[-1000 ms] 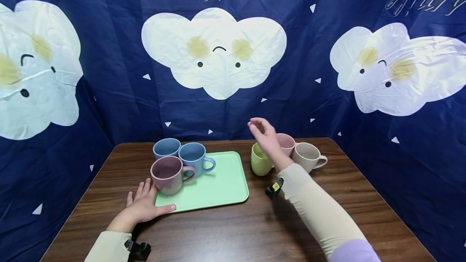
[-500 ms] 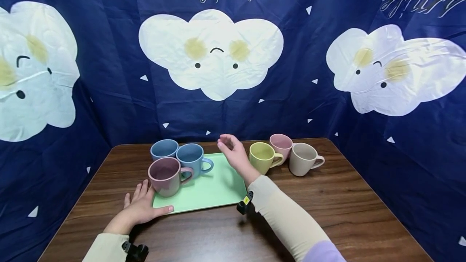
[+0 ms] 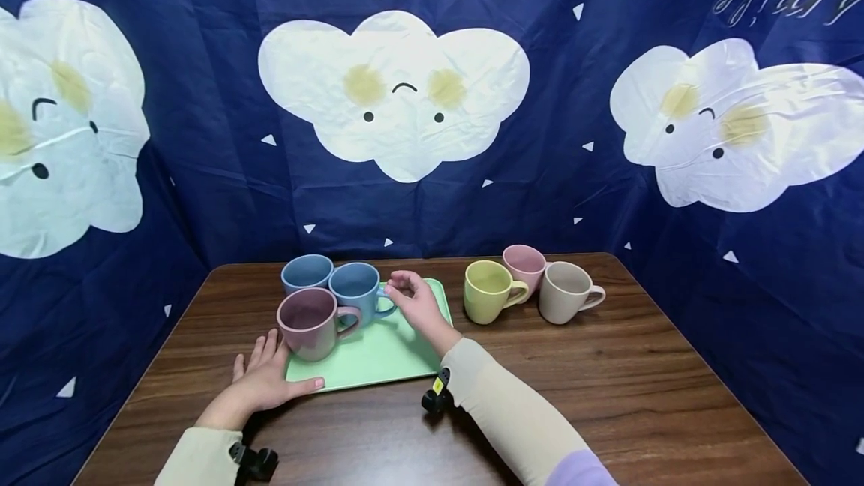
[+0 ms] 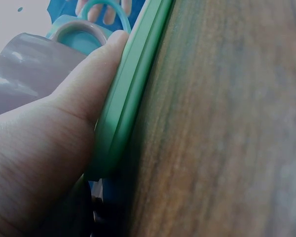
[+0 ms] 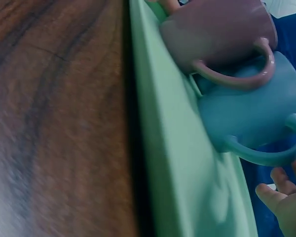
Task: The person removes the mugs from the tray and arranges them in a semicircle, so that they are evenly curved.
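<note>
My left hand (image 3: 259,385) rests at the near left corner of the green tray (image 3: 378,358), fingers spread and thumb along its near rim. Close to those fingers, a mauve mug (image 3: 310,328) stands upright on the tray, its handle to the right. Behind it is a blue mug (image 3: 354,291) with a handle pointing right. My right hand (image 3: 415,306) is at that handle, fingers loosely bent; in the right wrist view the fingertips (image 5: 278,175) come right up to the blue handle (image 5: 266,157), without plainly closing round it. A second blue mug (image 3: 307,272) stands at the back left.
Right of the tray, a yellow mug (image 3: 486,295), a pink mug (image 3: 524,265) and a beige mug (image 3: 563,295) stand grouped on the wooden table (image 3: 607,396). A dark blue curtain (image 3: 223,193) with white clouds hangs behind and at both sides.
My right hand has moved left and down, from above the yellow and pink mugs across the tray to the blue mug's handle. The left hand and all the mugs have stayed put.
</note>
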`<state>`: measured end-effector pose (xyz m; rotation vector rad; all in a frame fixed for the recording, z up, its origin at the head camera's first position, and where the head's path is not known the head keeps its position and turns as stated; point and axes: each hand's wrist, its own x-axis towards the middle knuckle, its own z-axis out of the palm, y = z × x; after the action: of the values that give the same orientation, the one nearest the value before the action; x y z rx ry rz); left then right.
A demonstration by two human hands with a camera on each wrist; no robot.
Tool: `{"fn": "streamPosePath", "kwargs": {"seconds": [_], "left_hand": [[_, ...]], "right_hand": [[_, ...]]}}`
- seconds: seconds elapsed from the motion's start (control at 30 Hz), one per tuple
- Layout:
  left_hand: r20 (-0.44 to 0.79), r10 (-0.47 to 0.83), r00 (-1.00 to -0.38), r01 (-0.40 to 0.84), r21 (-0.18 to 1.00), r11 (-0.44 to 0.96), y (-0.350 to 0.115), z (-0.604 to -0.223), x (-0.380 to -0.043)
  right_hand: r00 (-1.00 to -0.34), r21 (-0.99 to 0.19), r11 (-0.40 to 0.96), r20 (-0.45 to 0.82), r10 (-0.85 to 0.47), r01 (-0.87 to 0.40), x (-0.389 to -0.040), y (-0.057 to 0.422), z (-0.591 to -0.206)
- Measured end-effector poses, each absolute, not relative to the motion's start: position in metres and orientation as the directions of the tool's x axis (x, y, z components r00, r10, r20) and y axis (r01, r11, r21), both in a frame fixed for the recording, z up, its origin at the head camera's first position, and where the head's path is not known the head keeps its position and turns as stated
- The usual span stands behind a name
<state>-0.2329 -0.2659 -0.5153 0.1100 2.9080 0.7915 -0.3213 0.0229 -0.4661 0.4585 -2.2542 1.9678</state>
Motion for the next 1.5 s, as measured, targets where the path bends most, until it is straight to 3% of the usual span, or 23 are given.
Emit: {"fn": "streamPosePath", "kwargs": {"seconds": [0.27,0.47,1.0,1.5], "left_hand": [[-0.108,0.108,-0.988,0.04,0.5,0.865,-0.263,-0.504,-0.228],[-0.15,0.11,-0.983,0.023,0.488,0.872,-0.259,-0.493,-0.224],[-0.154,0.101,-0.983,0.018,0.466,0.885,-0.258,-0.492,-0.224],[-0.168,0.095,-0.981,0.008,0.457,0.889,-0.258,-0.492,-0.224]], "right_hand": [[-0.952,-0.953,0.127,0.249,-0.18,-0.274,-0.317,0.014,-0.479],[-0.952,-0.944,0.152,0.275,-0.132,-0.294,-0.316,0.008,-0.484],[-0.961,-0.946,0.179,0.275,0.003,-0.27,-0.31,-0.001,-0.478],[-0.954,-0.923,0.25,0.301,-0.002,-0.292,-0.308,0.019,-0.461]]}}
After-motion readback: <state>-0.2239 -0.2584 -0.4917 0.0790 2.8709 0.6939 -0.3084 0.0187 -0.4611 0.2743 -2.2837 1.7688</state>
